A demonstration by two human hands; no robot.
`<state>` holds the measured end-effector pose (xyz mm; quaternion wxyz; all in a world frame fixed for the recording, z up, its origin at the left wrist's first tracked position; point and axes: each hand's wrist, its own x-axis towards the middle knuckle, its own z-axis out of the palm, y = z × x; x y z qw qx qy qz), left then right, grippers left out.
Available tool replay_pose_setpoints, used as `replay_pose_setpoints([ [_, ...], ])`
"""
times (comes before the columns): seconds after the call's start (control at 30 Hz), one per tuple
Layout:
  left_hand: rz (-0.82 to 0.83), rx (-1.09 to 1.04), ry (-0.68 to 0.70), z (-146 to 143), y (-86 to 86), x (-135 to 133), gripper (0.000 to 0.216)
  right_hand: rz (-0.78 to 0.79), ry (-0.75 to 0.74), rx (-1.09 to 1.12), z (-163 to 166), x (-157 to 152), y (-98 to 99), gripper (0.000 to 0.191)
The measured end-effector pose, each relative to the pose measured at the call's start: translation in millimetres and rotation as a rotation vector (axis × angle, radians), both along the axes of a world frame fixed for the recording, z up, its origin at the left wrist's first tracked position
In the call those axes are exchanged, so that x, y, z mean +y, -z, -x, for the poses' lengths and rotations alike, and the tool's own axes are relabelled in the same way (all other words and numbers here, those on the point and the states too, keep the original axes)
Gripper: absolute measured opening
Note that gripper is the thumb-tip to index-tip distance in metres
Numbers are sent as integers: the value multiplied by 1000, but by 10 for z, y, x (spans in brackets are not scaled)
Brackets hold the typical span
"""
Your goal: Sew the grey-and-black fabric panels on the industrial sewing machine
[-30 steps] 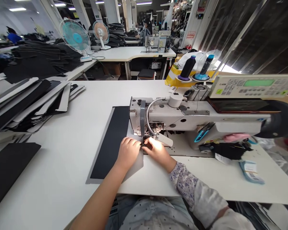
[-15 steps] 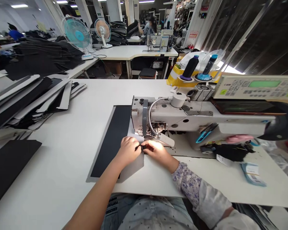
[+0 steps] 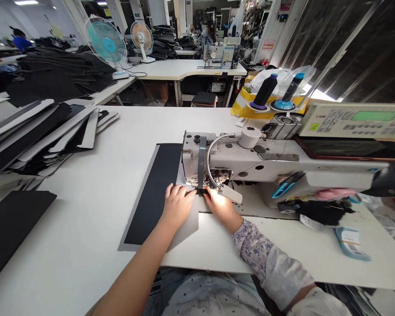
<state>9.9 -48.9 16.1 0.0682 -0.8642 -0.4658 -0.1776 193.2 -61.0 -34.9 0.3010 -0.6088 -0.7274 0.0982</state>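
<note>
The small dark piece between the left hand and right hand is too small to identify, and bright glare hides how the right hand meets it. Just beyond the hands, the sewing machine covers one edge of the black panel. Far right of them, the control panel is cut off.

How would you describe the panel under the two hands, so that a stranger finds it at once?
Start at the white sewing machine on the white table. At its needle end lies a flat black panel with a pale grey border; the left hand rests on it, the right hand beside. Unlike the black sheets stacked far left, it alone reaches under the machine.
</note>
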Motion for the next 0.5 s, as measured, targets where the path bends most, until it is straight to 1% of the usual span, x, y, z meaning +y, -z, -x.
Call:
replay_pose_setpoints([
  [0.13, -93, 16, 11, -36, 23, 10, 25, -63, 6, -89, 14, 20, -3, 37],
  [0.23, -112, 25, 18, -42, 30, 10, 24, -100, 16, -137, 27, 38, -45, 39],
  [0.33, -113, 26, 22, -44, 15, 42, 21, -90, -2, -96, 29, -24, -131, 35],
  [0.37, -107, 26, 25, -44, 9, 67, 20, -76, -37, -63, 33, -73, -166, 32],
  [0.43, -94, 23, 34, -47, 4, 138, 18, -48, -162, -3, 54, -203, -229, 24],
  [0.5, -79, 23, 43, -48, 10, 215, 17, -49, -284, 2, 90, -344, -269, 17],
])
